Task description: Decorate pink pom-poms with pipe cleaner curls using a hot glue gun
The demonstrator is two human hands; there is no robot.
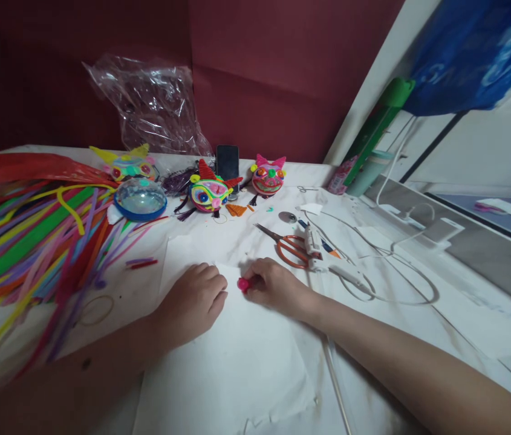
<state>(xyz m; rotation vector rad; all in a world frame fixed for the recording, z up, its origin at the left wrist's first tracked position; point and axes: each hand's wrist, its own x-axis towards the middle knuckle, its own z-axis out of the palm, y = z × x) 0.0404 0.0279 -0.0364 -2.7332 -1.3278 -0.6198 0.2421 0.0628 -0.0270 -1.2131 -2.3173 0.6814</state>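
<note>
My right hand (266, 283) pinches a small pink-red piece (243, 284) between thumb and fingertips, low over a white paper sheet (237, 362). To its left, my left hand (198, 297) rests over the same sheet with its fingers curled in; whatever it may hold is hidden. A short gap separates the two hands. Orange-handled scissors (292, 251) and a white glue gun (314, 248) lie just beyond my right hand.
Colourful fuzzy stems (51, 241) spread across the left. Decorated animal heads (210, 194) stand at the back beside a phone (227, 164) and a clear-topped blue container (140, 199). A white cable (407, 299) loops over the right side.
</note>
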